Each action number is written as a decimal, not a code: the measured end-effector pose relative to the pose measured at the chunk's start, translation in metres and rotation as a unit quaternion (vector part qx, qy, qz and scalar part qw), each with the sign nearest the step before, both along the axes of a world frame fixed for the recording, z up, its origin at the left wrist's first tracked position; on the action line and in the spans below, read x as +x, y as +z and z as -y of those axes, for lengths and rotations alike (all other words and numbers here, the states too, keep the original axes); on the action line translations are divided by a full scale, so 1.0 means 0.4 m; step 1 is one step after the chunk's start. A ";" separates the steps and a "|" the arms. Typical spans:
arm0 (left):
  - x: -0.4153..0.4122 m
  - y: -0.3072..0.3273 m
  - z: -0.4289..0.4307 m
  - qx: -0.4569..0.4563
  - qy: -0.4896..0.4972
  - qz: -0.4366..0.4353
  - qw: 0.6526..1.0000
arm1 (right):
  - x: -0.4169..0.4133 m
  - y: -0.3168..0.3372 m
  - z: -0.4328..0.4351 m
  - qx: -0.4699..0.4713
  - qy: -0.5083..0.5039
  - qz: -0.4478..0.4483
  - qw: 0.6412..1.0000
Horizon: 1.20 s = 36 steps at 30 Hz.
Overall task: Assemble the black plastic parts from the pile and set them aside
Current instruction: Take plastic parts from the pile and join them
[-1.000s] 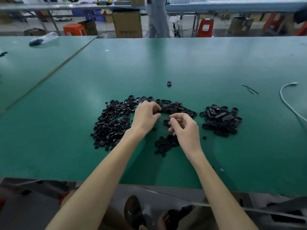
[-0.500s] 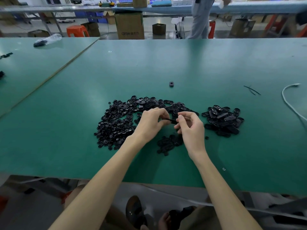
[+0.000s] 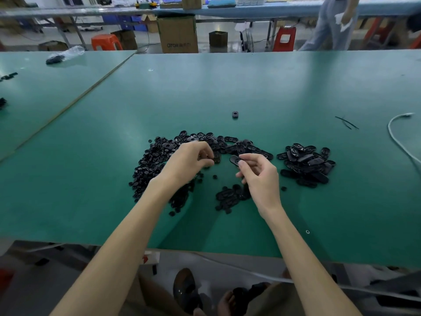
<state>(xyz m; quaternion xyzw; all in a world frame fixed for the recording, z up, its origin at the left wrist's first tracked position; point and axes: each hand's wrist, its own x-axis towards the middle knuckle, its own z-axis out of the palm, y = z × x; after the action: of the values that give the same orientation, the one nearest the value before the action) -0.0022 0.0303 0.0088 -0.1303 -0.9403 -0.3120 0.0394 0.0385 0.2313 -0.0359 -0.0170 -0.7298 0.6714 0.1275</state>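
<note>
1. Pinching a black oval part [image 3: 234,160] between thumb and fingertips, the right hand [image 3: 259,176] hovers above the green counter [image 3: 273,92].
2. The left hand [image 3: 189,160] curls over the loose pile [image 3: 155,160]; whether it grips anything cannot be told.
3. A separate heap [image 3: 305,165] lies just right of the hands.

A wide pile of small black parts [image 3: 155,165] lies at the left, with oval plates [image 3: 230,142] along its far edge. One oval plate [image 3: 234,160] is pinched in the right hand [image 3: 259,176]. A separate heap of oval pieces [image 3: 306,165] lies at the right.
</note>
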 end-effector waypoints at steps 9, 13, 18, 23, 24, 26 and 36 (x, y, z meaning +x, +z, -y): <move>0.006 -0.015 0.032 -0.061 -0.006 0.035 0.997 | 0.000 0.001 0.003 0.014 0.004 0.002 1.000; 0.014 -0.022 0.005 -0.062 -0.041 0.037 0.997 | -0.002 -0.003 0.003 0.015 0.005 0.002 1.000; 0.014 -0.023 -0.024 -0.084 -0.046 0.061 0.993 | -0.003 -0.004 0.002 0.016 0.011 0.003 1.000; 0.017 -0.020 -0.034 -0.101 -0.040 0.043 0.993 | -0.002 -0.002 0.003 0.012 0.008 0.001 1.000; 0.017 -0.022 -0.035 -0.084 -0.037 0.038 0.995 | -0.002 -0.002 0.002 0.010 0.007 0.001 1.000; 0.021 -0.027 -0.041 -0.009 -0.018 0.039 0.999 | 0.000 0.000 0.002 0.008 0.006 0.000 1.000; 0.048 -0.064 -0.125 0.351 0.038 0.025 0.935 | 0.001 0.001 0.003 -0.008 -0.013 -0.006 1.000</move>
<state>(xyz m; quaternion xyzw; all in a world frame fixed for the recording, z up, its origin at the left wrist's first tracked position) 0.0171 0.0803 -0.0167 -0.0650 -0.7761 -0.6232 0.0708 0.0388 0.2302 -0.0356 -0.0236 -0.7231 0.6759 0.1408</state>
